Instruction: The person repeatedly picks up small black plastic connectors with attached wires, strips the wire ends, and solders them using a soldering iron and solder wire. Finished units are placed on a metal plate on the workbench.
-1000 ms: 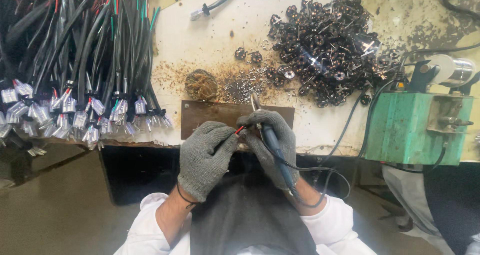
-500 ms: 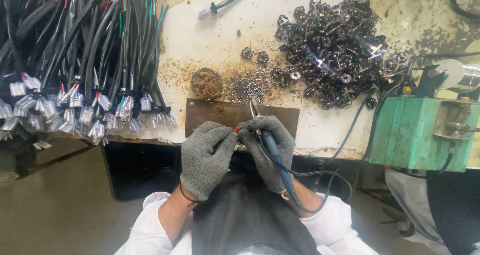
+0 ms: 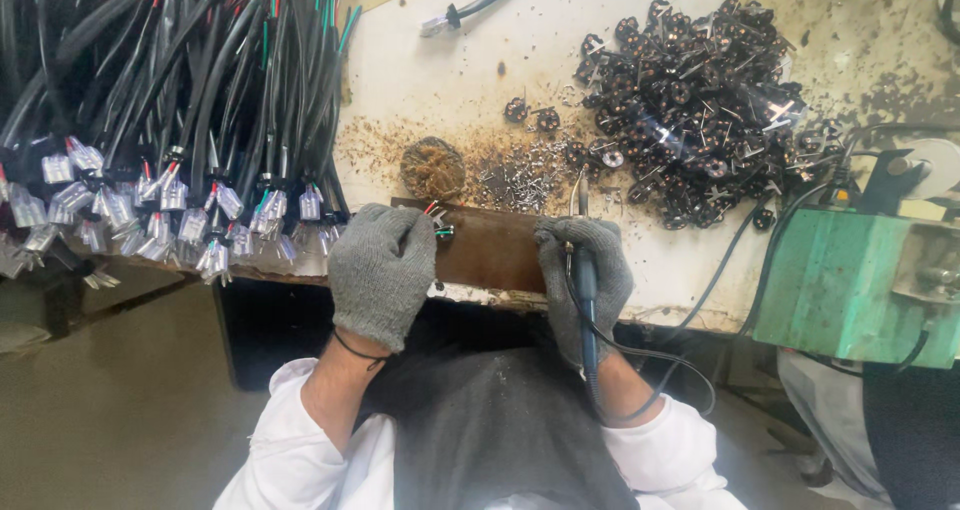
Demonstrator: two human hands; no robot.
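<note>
Left gloved hand (image 3: 382, 270) is closed on thin red and green wire ends (image 3: 434, 213) over the brown metal plate (image 3: 490, 250); right gloved hand (image 3: 585, 270) grips a dark corded soldering iron (image 3: 583, 270). Soldering step judged underway; tip must be brought left to the wires.

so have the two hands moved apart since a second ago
Yes. The left hand and right hand were touching over the brown plate; now they sit apart, near its opposite ends, the right holding the soldering iron.

Grey knit gloves (image 3: 381, 270), rusty brown plate (image 3: 490, 250), green box (image 3: 845, 285), blk cables (image 3: 200, 80) w/ clear plugs.
</note>
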